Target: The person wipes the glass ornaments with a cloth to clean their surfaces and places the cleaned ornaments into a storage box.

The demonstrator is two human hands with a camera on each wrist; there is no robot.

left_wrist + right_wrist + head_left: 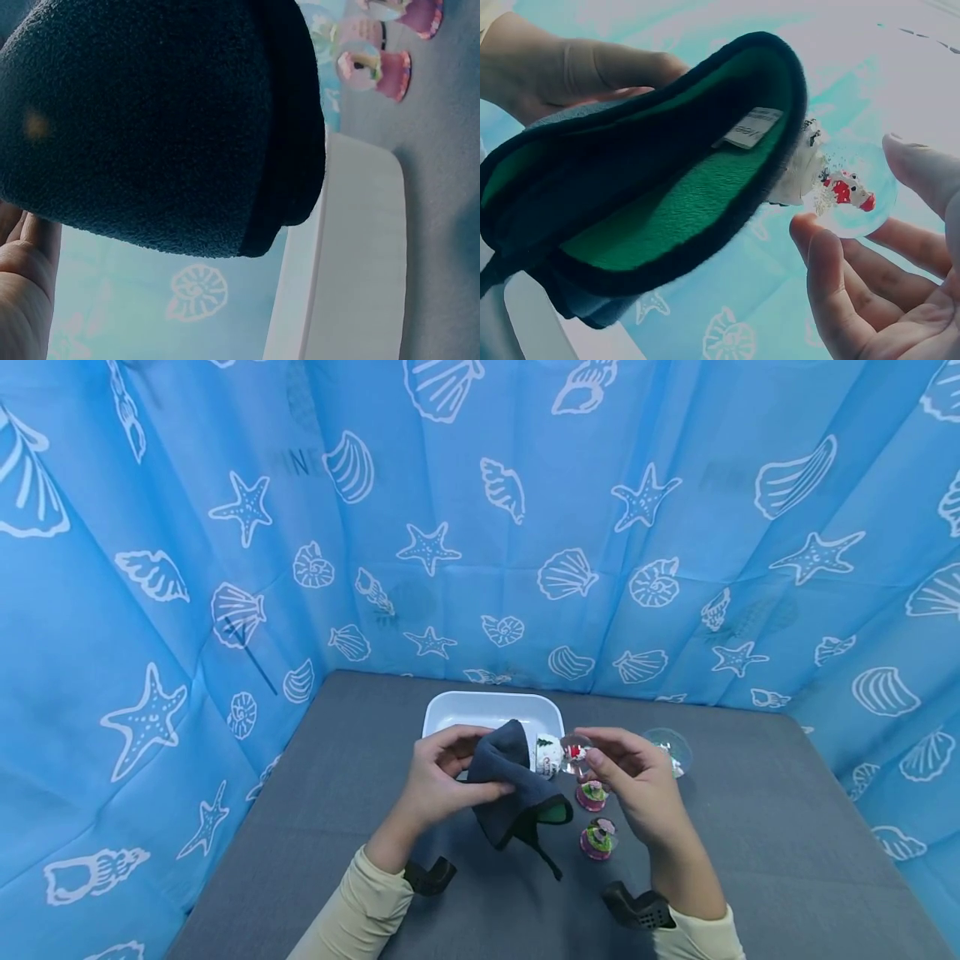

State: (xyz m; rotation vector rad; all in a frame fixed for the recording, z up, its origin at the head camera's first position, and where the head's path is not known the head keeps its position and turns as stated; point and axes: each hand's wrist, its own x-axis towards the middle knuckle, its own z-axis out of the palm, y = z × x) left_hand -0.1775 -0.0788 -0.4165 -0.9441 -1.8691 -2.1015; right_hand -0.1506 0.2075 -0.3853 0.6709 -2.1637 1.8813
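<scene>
My left hand grips a dark blue cloth with its thumb across the near side. The cloth is folded over; its green inner face, black edging and white label show in the right wrist view. Between the thumb and fingers of my right hand is the clear ball of a snow globe, tipped sideways with its white base toward the cloth. A red-and-white figure sits inside the ball. Part of the base is hidden behind the cloth in the right wrist view; whether they touch, I cannot tell.
A white tray stands behind the left hand. Two small pink-based snow globes, one nearer and one farther, stand between the hands. Beyond the right hand is a larger clear globe. Blue shell-patterned curtains surround the grey table.
</scene>
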